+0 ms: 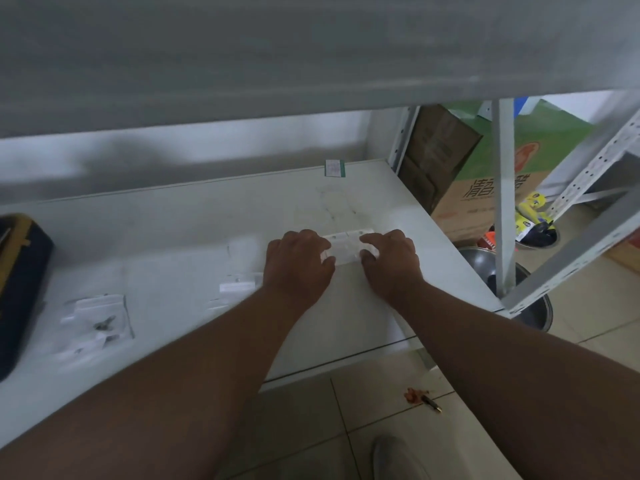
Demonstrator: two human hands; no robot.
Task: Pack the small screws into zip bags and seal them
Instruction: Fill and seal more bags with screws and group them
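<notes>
The white surface [194, 216] of the shelving unit carries everything here. At its left edge lies a dark case with yellow trim [20, 282]. Nearer the front-left corner sits a cluster of filled zip bags [93, 323], small dark screws showing through the clear film; more clear bags [239, 285] lie toward the middle. Toward the right edge, both hands meet on a small clear plastic box [346, 247], likely the screw container, though its contents cannot be made out. The left hand [298, 265] grips its left end with fingers curled; the right hand [391, 261] grips the right end the same way.

The box looks stiff, light and smooth, so it is best held at its two ends. The bags are limp and slippery; they should be pinched at the zip strip, where the film is stiffest.
</notes>
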